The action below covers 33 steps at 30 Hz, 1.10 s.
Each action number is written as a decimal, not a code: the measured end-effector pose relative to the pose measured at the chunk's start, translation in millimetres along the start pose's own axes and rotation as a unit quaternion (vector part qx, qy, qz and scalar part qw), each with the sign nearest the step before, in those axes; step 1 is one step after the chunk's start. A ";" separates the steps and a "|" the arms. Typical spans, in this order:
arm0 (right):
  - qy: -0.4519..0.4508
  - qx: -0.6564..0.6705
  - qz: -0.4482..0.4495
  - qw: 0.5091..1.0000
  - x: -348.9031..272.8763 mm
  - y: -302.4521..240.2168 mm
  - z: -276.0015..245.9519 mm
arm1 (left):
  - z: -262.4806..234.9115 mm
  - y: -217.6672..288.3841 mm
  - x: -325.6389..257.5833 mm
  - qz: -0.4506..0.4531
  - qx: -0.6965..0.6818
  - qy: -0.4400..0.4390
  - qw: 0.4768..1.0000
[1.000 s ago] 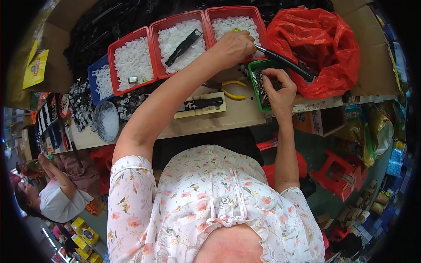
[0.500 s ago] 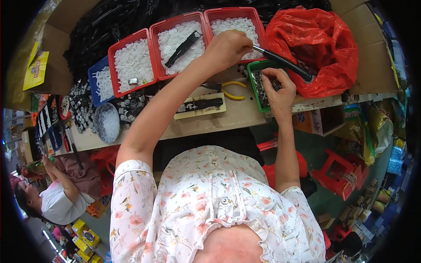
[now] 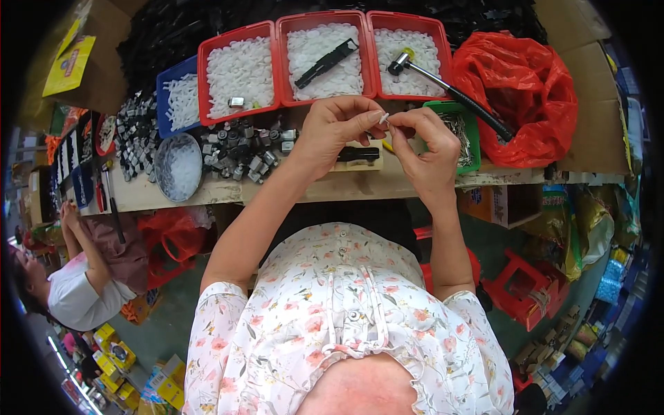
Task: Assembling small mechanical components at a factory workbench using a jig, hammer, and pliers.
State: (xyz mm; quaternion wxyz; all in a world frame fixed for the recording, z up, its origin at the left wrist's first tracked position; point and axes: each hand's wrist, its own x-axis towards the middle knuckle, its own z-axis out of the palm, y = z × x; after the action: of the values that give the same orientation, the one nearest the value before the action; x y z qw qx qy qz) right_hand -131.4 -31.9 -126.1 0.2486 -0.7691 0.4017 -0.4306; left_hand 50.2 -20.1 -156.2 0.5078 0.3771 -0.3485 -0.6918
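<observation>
Both my hands meet over the workbench, in front of the red trays. My left hand [image 3: 337, 131] is closed, pinching a small white plastic piece [image 3: 384, 118] between thumb and index finger. Right beside it, my right hand [image 3: 430, 149] is closed in a pinch at the same piece; whatever else its fingertips hold is too small to make out. Below the hands lies a cream holder [image 3: 373, 164] with a black part [image 3: 357, 153] in it, partly covered by my left hand. A green tray [image 3: 475, 142] of thin metal pins stands just right of my right hand.
Three red trays [image 3: 278, 62] hold white plastic pieces; a long black part [image 3: 325, 63] lies across the middle one. A hammer [image 3: 477, 111] rests over the right tray and a red plastic bag [image 3: 526, 90]. Metal-and-black parts [image 3: 238, 149] and a bowl [image 3: 178, 166] sit left. Another person [image 3: 90, 283] sits further left.
My left hand has come back from the right red tray, carrying a white piece. My right hand has left the green tray and moved left. The fingertips of both hands now meet.
</observation>
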 end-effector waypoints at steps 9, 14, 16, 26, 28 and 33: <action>-0.029 0.118 0.124 0.985 -10.3 -10.0 5.2 | -7.9 12.0 -10.9 0.044 0.164 -0.044 0.984; -0.043 0.208 0.157 0.965 -17.4 -7.5 11.2 | -7.1 14.9 -13.8 0.006 0.137 -0.033 0.990; -0.054 0.214 0.165 0.961 -19.7 -4.7 9.5 | -8.3 14.0 -15.7 -0.014 0.123 -0.023 0.992; -0.044 0.043 -0.030 0.998 -24.8 2.7 16.4 | -7.9 -0.2 -32.2 -0.033 0.029 0.015 0.999; -0.046 0.046 -0.027 0.998 -23.7 0.6 18.2 | -6.3 -3.1 -36.8 -0.018 0.009 0.022 1.000; -0.068 0.058 -0.025 0.996 -24.1 -2.0 24.4 | -15.2 -14.2 -42.7 0.060 0.100 0.028 0.993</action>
State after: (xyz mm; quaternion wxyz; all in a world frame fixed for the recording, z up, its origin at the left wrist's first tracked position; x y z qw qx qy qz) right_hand -117.0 -9.8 -148.2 0.3090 -0.7906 0.3390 -0.4056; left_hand 65.8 23.1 -168.4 0.5176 0.4240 -0.4232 -0.6109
